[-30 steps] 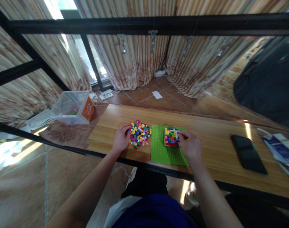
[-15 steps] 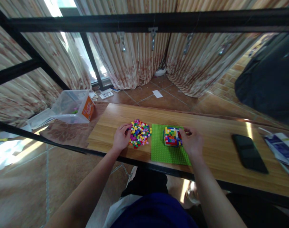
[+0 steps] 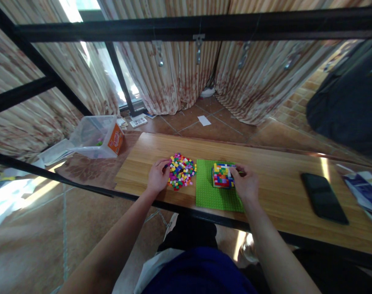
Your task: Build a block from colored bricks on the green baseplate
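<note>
My left hand (image 3: 158,176) lies at the left edge of a loose heap of tiny coloured toy bricks (image 3: 182,171). Its fingers are loosely bent and apart, touching the heap's edge, with nothing visible held. To the right, a square block of multicoloured bricks (image 3: 222,176) stands on a green baseplate (image 3: 215,199). My right hand (image 3: 246,181) reaches over the plate's right side, thumb and fingers pinched against the block's upper right corner. What sits between those fingertips is hidden.
The wooden table (image 3: 277,192) carries a dark phone (image 3: 323,198) and a blue-and-white packet (image 3: 365,188) at the right. On the floor beyond its left end stands a clear plastic bin (image 3: 94,136). A black metal bar (image 3: 173,30) crosses above the far side.
My right fingers have settled closer onto the block's corner, and the red bit seen at their tips before is now covered. My left hand stays at the heap; the view shifted slightly.
</note>
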A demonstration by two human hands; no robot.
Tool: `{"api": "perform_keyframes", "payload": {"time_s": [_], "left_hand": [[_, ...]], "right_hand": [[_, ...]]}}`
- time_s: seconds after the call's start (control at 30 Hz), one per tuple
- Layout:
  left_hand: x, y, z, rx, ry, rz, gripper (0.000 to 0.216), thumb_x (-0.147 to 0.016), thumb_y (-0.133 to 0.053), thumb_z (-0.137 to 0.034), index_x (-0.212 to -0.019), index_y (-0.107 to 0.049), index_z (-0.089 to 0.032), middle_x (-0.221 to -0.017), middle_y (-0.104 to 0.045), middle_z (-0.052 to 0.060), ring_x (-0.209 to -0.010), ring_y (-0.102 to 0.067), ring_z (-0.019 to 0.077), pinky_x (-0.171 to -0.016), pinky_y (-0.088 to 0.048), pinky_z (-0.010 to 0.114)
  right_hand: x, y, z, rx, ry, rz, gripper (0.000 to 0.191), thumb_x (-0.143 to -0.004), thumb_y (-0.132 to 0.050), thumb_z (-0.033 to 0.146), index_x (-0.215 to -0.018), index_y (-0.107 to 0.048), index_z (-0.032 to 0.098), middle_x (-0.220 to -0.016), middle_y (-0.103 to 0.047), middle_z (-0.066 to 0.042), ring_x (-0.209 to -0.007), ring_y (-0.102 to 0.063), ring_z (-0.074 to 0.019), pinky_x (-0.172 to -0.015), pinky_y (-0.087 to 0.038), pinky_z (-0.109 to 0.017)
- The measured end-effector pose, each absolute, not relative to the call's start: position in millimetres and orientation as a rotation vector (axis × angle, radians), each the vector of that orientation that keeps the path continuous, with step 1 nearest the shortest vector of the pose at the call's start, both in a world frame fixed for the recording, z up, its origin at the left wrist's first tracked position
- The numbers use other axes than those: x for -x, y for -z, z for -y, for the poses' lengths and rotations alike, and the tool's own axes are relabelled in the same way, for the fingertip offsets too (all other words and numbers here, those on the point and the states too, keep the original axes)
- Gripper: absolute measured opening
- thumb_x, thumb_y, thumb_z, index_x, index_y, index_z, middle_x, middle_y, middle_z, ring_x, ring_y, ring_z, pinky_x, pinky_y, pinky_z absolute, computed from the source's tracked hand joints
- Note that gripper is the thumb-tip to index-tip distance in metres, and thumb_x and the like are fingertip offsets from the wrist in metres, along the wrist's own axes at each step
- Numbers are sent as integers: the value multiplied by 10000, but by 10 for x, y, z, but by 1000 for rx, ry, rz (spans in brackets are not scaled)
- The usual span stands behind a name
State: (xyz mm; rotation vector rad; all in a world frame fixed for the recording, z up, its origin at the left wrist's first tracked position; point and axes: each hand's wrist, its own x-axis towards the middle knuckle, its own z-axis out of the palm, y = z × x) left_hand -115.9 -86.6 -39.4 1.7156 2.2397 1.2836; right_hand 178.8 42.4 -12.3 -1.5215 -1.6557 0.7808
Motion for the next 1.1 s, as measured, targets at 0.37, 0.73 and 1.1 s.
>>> {"api": "perform_keyframes", "payload": {"time_s": [0.37,0.73,1.1], "left_hand": [[1141,405,871,-1704,-1290,-2238,213,-884,-530,-170,-1028,-684,-202,-1164,-683,80,-1121,-625,216,-1040,-500,416],[1143,410,876,-1688,-1262,-2275,215,-886,-535,-169,-1040,-681,-201,-1153,-682,80,-1129,-621,220,-1044,-497,418],[1164,404,884,-1709,-1281,-2243,225,-890,-527,-179,-1049,-685,-186,-1163,-684,93,-1111,-629,222,-1033,-496,409]], "right_hand": [[-1621,-170,-60,1278,-456,1889,354,-916,-485,427,-955,-715,160,-920,-695,-112,-798,-629,-220,-775,-487,-371],[-927,94,522,1215,-383,2530,182,-948,-505,205,-944,-686,190,-972,-663,-95,-915,-605,-227,-794,-458,-319],[-961,33,584,1158,-601,2303,213,-951,-487,200,-888,-690,184,-885,-704,-69,-825,-652,-194,-744,-463,-292]]}}
